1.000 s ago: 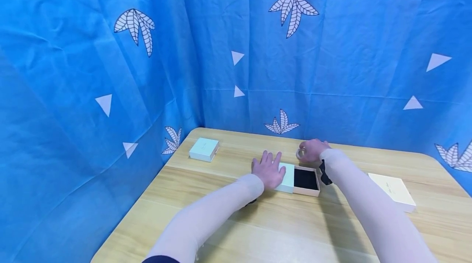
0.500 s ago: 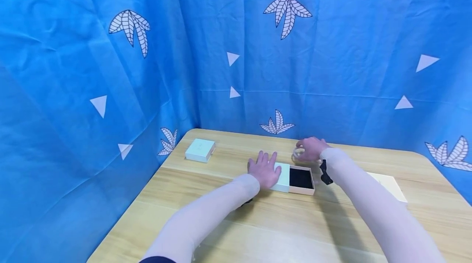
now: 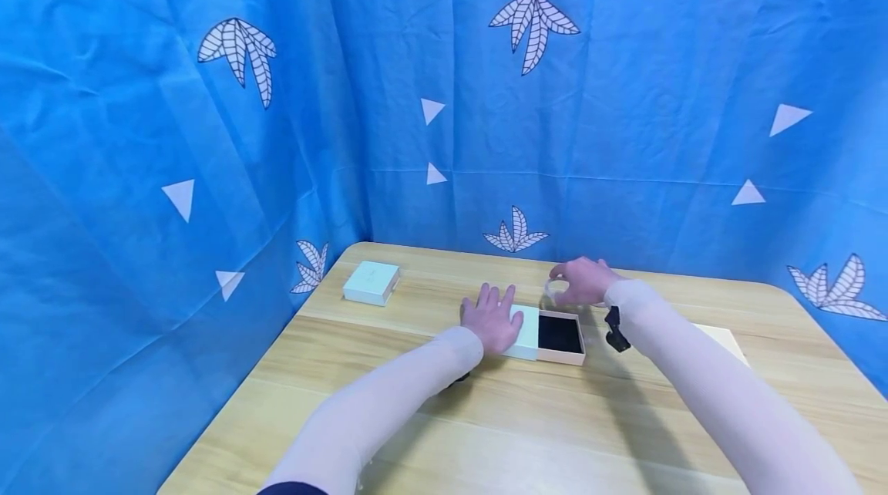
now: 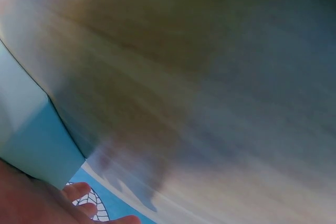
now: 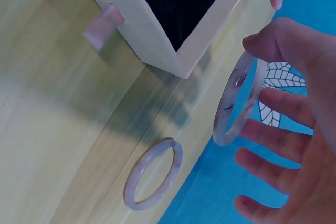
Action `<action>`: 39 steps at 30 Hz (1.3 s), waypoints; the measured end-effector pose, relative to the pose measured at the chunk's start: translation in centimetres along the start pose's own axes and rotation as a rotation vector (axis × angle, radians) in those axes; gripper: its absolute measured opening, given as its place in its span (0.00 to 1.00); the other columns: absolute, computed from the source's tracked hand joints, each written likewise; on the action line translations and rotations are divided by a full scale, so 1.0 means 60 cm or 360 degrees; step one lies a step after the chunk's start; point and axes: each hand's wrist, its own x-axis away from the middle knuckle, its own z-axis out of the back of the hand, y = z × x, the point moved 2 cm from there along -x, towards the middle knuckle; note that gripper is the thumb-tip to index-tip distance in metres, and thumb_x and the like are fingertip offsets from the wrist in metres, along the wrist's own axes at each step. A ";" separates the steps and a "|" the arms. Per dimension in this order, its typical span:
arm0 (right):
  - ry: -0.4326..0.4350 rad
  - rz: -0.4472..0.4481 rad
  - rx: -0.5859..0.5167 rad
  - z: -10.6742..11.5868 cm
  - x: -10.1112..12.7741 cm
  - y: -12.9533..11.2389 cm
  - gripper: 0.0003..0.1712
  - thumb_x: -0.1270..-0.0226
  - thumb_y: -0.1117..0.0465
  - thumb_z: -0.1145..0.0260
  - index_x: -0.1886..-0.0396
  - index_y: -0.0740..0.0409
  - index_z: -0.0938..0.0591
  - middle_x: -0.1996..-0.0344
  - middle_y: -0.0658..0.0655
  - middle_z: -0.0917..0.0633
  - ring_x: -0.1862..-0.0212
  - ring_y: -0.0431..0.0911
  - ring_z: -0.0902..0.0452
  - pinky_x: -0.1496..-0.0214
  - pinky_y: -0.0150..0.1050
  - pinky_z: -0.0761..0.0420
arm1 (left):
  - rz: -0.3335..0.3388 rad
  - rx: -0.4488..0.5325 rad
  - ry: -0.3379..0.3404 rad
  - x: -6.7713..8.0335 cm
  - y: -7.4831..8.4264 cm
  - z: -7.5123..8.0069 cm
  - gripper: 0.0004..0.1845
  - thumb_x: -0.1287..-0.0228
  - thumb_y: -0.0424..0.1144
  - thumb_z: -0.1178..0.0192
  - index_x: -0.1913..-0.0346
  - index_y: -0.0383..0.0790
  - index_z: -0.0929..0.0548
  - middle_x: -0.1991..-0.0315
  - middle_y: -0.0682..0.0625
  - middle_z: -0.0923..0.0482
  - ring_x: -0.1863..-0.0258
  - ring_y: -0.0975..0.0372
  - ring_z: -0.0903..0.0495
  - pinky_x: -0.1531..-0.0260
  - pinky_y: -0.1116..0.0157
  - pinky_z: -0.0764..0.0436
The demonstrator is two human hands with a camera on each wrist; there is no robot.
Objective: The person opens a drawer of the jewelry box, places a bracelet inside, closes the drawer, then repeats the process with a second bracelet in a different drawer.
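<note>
One pale bangle is pinched between the thumb and fingers of the right hand, near the pink drawer that projects, black-lined, from a mint sleeve. A second bangle lies on the worktop close by. The left hand rests, fingers spread, on the sleeve; another mint box sits at the far left.

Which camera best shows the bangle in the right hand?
The right wrist view: the bangle appears largest there, its ring nearly whole. The head view shows it small, partly behind the right hand; the left wrist view doesn't show it.
</note>
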 end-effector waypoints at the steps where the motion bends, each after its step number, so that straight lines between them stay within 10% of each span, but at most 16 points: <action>1: -0.0001 0.0004 -0.0008 0.000 0.003 -0.001 0.30 0.41 0.50 0.28 0.39 0.55 0.18 0.44 0.60 0.14 0.40 0.62 0.22 0.37 0.76 0.39 | 0.0002 -0.0001 -0.0003 0.000 0.000 0.000 0.36 0.24 0.65 0.76 0.18 0.59 0.57 0.18 0.48 0.50 0.18 0.52 0.57 0.26 0.37 0.48; 39: 0.0019 0.0207 0.0125 -0.018 0.078 -0.037 0.27 0.49 0.50 0.23 0.46 0.47 0.14 0.47 0.51 0.12 0.44 0.55 0.21 0.43 0.67 0.27 | 0.0004 0.0007 -0.0043 -0.002 -0.003 0.002 0.36 0.24 0.65 0.76 0.18 0.60 0.59 0.18 0.49 0.53 0.18 0.52 0.60 0.26 0.37 0.50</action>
